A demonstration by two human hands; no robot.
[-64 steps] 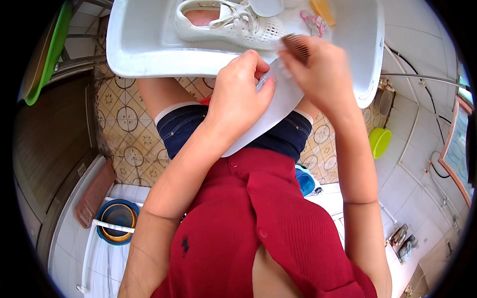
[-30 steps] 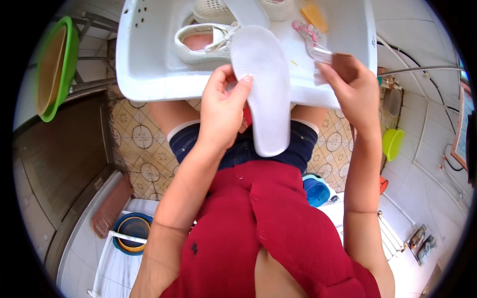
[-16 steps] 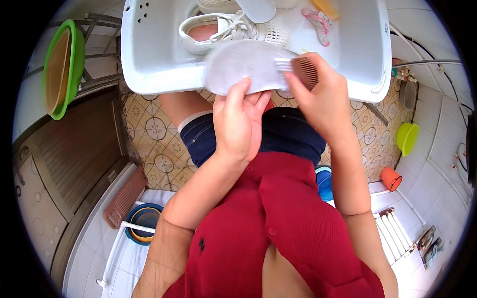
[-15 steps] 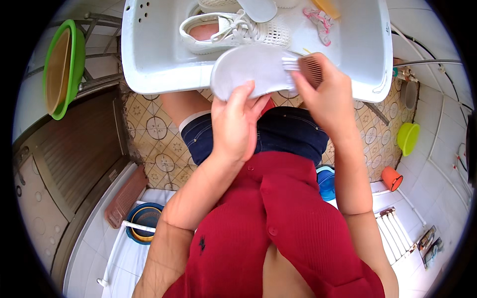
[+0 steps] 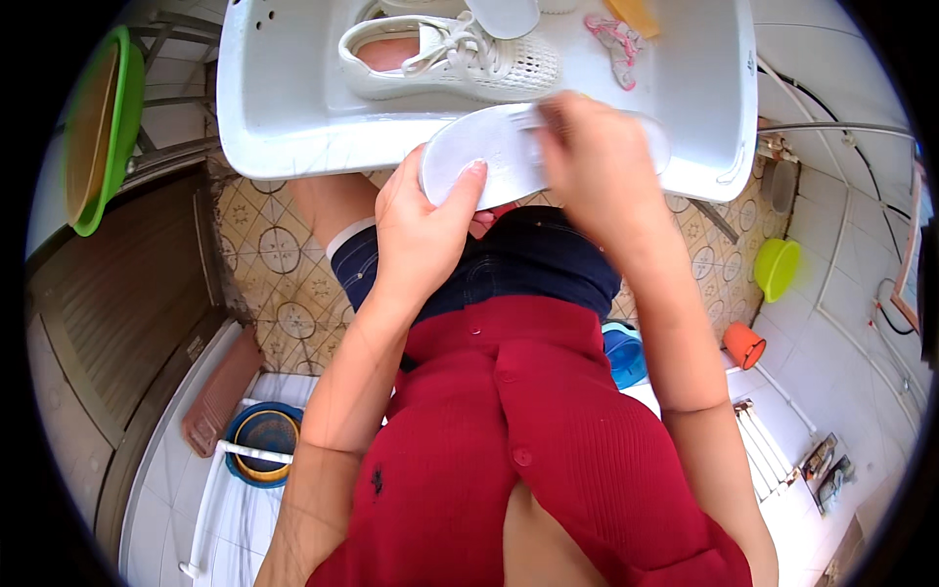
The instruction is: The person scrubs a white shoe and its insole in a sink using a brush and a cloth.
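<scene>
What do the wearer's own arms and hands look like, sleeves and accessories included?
Both arms are bare to above the elbow; the ribbed, buttoned red top has no sleeve reaching that far. The left hand is ungloved, with no ring or watch visible. The right hand also looks ungloved, though blur hides finer detail.

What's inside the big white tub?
A white lace-up shoe, part of a white insole, a pink-and-white thing and a yellow block. The held insole and right hand hide some of the tub's near side.
</scene>
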